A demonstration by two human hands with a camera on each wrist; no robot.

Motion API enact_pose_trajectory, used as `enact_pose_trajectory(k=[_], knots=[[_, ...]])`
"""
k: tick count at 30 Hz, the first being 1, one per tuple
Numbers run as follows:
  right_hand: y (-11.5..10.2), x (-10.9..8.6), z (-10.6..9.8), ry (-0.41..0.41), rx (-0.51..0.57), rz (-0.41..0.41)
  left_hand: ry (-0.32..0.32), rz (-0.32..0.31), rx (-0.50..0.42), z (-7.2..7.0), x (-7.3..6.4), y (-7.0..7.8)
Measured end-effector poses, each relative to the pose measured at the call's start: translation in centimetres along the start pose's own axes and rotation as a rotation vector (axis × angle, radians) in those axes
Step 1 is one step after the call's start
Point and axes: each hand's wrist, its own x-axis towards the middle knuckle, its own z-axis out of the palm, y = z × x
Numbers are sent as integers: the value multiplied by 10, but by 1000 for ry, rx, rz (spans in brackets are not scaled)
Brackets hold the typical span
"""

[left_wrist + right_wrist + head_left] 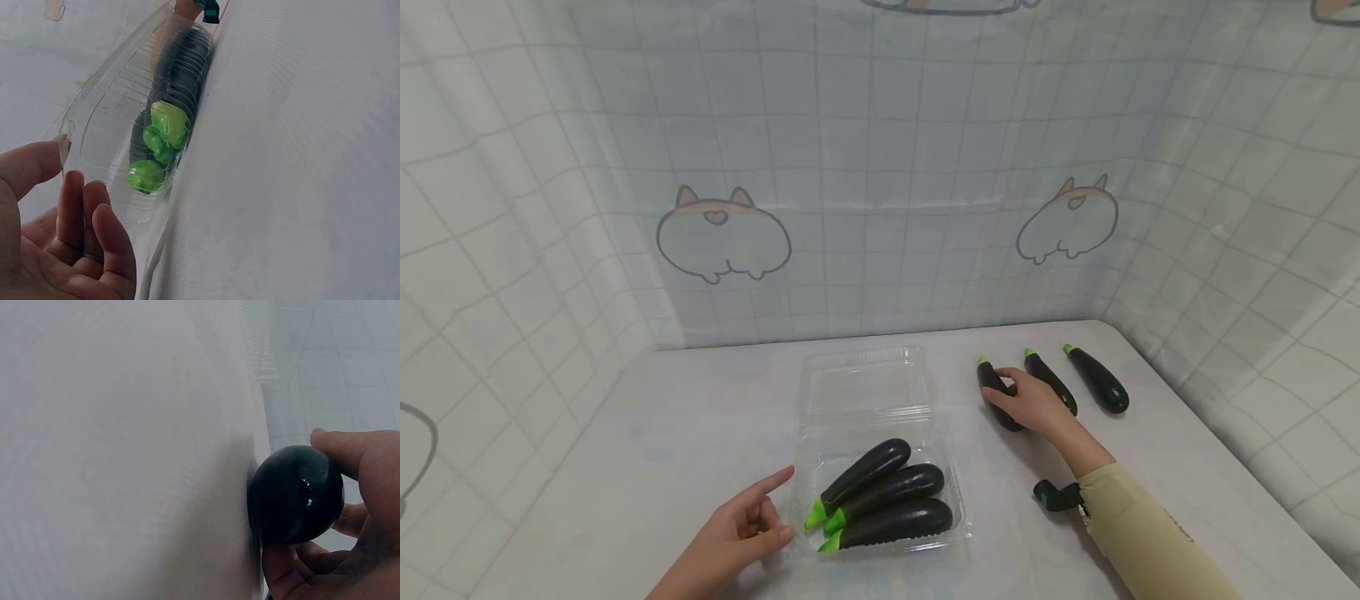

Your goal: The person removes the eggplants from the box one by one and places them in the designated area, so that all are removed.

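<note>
My right hand reaches over the leftmost of the eggplants on the right and grips this dark eggplant with thumb and fingers on either side. Up close in the right wrist view, its glossy round end sits between thumb and fingers, low by the table. My left hand is at the left side of a clear plastic clamshell box, thumb and forefinger spread, fingertips right at its rim, the other fingers loosely bent. Three eggplants lie side by side in the box, green stems toward my left hand.
Two more eggplants, one partly behind my right hand and one farther right, lie on the white-covered table. The box's lid lies folded back, away from me. A grid-patterned curtain encloses the back and sides.
</note>
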Motion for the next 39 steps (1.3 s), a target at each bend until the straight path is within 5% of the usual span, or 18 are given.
enact_pose_trajectory(k=[20,39], knots=[[-6,-4,-6,-33,-41,-24,-6,-2,-14,2,-1,-1],[-31,-19,-30,18,-85,-152,6,-17,0,2,-1,-1]])
